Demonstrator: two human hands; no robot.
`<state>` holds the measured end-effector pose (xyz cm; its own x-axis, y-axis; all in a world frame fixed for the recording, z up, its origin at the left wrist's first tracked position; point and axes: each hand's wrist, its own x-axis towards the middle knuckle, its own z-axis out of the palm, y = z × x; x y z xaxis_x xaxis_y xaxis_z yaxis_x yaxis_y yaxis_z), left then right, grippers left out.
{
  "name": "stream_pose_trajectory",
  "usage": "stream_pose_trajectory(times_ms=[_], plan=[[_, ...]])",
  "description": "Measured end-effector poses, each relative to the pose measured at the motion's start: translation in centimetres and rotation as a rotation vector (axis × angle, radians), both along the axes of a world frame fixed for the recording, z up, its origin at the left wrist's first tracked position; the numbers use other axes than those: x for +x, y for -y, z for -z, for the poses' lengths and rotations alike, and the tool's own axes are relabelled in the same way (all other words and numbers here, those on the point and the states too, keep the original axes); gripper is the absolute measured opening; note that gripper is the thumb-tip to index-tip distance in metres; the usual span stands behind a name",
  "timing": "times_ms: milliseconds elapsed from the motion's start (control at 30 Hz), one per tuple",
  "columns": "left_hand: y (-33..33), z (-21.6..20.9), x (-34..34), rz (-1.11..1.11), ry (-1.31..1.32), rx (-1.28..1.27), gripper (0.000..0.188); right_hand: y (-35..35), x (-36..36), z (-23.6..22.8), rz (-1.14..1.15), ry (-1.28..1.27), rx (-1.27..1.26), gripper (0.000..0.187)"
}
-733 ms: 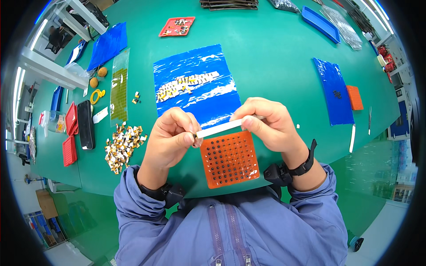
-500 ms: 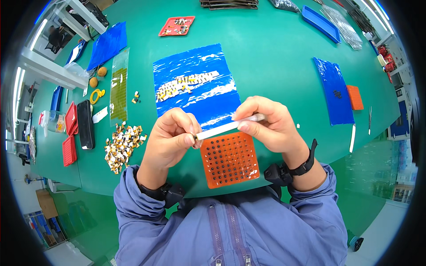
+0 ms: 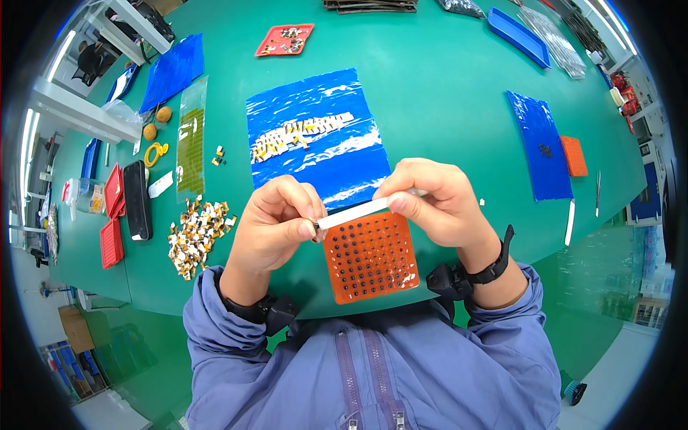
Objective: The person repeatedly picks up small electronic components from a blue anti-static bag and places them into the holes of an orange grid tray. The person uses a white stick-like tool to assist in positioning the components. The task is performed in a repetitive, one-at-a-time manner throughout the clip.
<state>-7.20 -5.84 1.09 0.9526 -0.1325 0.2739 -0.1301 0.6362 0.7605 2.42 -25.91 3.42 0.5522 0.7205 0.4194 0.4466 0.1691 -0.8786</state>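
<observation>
My right hand (image 3: 430,193) pinches a flat white strip-like stick (image 3: 355,213) between thumb and fingers. Its left end reaches the fingertips of my left hand (image 3: 283,218), which are closed on a small dark piece, mostly hidden. Just under the stick lies an orange tray (image 3: 370,265) with rows of small black round parts. Beyond my hands, a blue sheet (image 3: 315,161) carries a band of small white-and-yellow pieces (image 3: 297,134). To the left of my left forearm is a loose pile of similar white, yellow and black pieces (image 3: 198,238).
At the left are a black case (image 3: 137,201), red trays (image 3: 112,244) and a clear strip with yellow-green squares (image 3: 191,143). A red tray of small parts (image 3: 284,40) stands far off. On the right lie another blue sheet (image 3: 537,150), an orange block (image 3: 573,156) and tweezers (image 3: 598,193).
The white stick has turned slightly in my right fingers, and its right end is now more hidden. My hands have barely moved.
</observation>
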Motion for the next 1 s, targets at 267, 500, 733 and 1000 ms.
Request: stream_pose_trajectory(times_ms=[267, 500, 733, 1000], plan=[[0.01, -0.05, 0.04, -0.015, -0.001, -0.002, 0.012, 0.03, 0.21, 0.24, 0.012, 0.085, -0.02, 0.006], [0.09, -0.05, 0.08, -0.019, -0.006, -0.01, 0.011, 0.04, 0.32, 0.1, 0.002, 0.144, -0.033, 0.008], [0.02, 0.08, 0.03, -0.039, -0.024, -0.026, 0.011, -0.01, 0.0, -0.46, 0.002, 0.034, -0.078, 0.011], [0.04, 0.13, 0.16, -0.035, -0.022, -0.02, 0.009, 0.03, 0.12, -0.52, 0.028, 0.103, -0.093, 0.008]])
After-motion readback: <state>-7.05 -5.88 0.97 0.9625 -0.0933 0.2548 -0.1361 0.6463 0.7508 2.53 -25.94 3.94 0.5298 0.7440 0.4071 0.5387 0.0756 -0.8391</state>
